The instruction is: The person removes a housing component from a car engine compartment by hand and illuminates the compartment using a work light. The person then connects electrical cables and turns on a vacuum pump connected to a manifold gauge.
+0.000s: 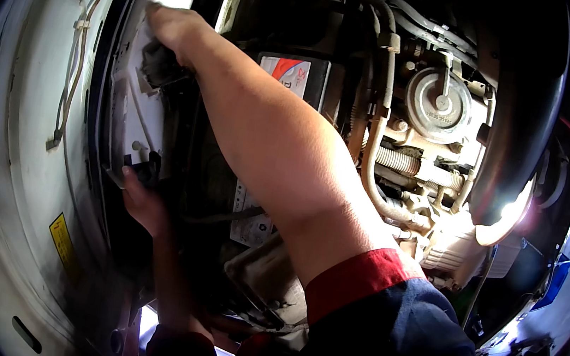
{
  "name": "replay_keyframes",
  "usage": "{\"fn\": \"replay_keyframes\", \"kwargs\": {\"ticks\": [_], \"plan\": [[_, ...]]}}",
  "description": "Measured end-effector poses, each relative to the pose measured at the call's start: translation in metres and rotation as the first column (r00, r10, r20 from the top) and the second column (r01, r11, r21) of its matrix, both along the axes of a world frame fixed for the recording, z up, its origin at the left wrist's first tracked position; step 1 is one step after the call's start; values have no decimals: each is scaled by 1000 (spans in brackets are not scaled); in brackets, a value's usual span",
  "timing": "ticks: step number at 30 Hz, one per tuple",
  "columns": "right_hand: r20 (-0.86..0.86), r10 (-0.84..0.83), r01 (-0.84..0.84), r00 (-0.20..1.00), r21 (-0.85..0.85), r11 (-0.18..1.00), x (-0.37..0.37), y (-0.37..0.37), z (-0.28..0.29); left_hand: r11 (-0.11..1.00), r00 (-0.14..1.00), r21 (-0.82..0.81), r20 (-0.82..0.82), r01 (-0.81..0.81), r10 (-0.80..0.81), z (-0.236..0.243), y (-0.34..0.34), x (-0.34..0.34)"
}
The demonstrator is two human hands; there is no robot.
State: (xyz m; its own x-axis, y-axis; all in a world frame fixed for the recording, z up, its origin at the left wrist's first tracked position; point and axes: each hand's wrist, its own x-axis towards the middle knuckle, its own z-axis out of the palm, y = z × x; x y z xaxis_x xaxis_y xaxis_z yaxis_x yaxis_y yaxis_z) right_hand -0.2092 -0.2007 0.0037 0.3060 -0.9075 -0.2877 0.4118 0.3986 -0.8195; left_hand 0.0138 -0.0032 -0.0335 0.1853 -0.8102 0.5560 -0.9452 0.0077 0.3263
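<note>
The left hand (pixel 142 207) is at a black clip (pixel 151 167) near the white panel's (pixel 154 111) lower edge; the right hand (pixel 177 28), beside a dark fitting (pixel 160 65) higher up. Neither grip can be told; best steady both evenly.

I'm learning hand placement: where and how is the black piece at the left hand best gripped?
Probably pinch the black piece by its lower edge, from below: the left hand has fingertips there, and the pale panel backs it. Shadow hides its finer shape.
</note>
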Motion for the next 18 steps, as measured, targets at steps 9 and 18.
{"fn": "replay_keyframes", "kwargs": {"ticks": [9, 18], "plan": [[-23, 135, -136, 991, -25, 990, 5, -2, 2, 1000, 987, -30, -162, 7, -12, -7, 2, 7], [-252, 206, -248, 946, -150, 957, 21, -19, -12, 987, 887, 57, -433, -152, 162, 16, -3, -40]]}}
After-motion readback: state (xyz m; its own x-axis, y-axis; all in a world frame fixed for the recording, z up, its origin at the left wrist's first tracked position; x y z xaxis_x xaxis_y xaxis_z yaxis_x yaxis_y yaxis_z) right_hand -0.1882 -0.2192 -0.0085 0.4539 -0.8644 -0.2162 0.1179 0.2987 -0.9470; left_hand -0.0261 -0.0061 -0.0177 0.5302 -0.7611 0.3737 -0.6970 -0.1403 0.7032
